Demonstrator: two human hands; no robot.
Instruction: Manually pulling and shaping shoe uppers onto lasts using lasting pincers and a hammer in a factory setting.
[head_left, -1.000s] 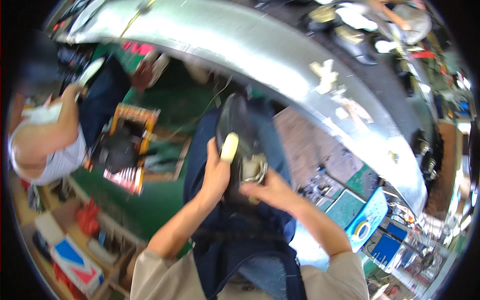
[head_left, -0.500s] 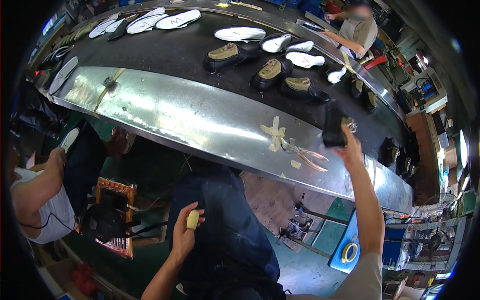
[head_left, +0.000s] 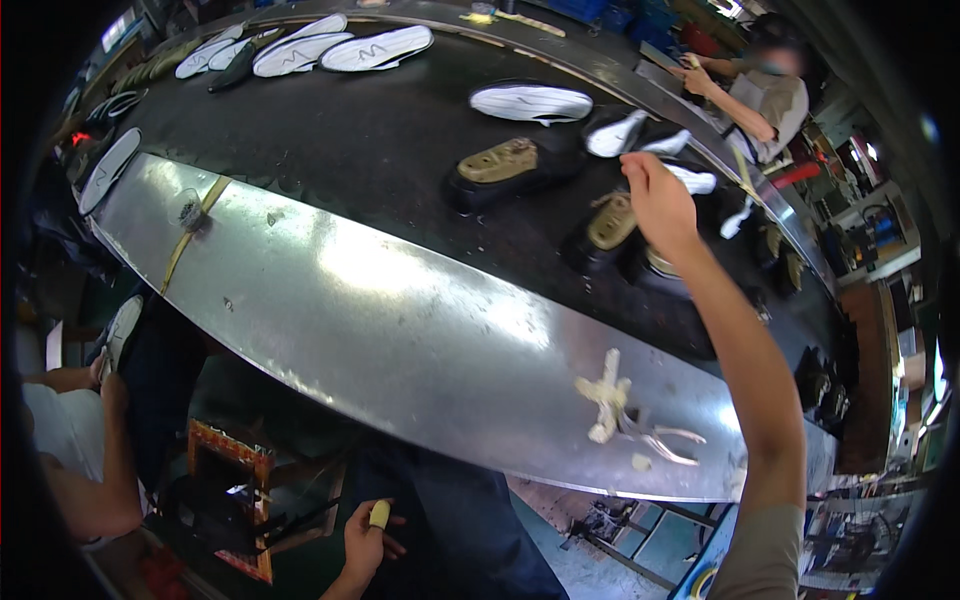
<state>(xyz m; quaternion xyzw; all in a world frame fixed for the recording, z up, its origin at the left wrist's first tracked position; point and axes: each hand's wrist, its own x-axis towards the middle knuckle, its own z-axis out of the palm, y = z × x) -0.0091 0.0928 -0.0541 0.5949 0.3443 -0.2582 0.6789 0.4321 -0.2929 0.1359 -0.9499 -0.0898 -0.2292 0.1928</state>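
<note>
My right hand [head_left: 662, 210] reaches over the dark belt, its fingers bent and pressed together. Whatever they hold, if anything, is hidden behind the hand. Beneath and beside it stand black shoes with olive uppers; one shoe [head_left: 610, 225] is just left of the hand and another [head_left: 664, 278] is partly covered by the wrist. Farther left, an upright black-and-olive shoe [head_left: 505, 165] stands near a shoe with its white sole [head_left: 530, 103] turned up. Low in the view, my left hand [head_left: 365, 548] is held near my dark-clothed leg, fingers apart, with a yellow cover [head_left: 379, 514] on the thumb.
A metal ledge [head_left: 400, 330] runs along the belt's near side, with pliers [head_left: 665, 440] beside crossed tape [head_left: 603, 395]. More white-soled shoes [head_left: 375, 48] lie at the far left. One person [head_left: 75, 430] sits at left holding a shoe; another [head_left: 765, 110] works across the belt.
My right hand has moved up and left, farther over the belt; the dark shoe it held is not visible in it now. My left hand is lower in the view, which has shifted.
</note>
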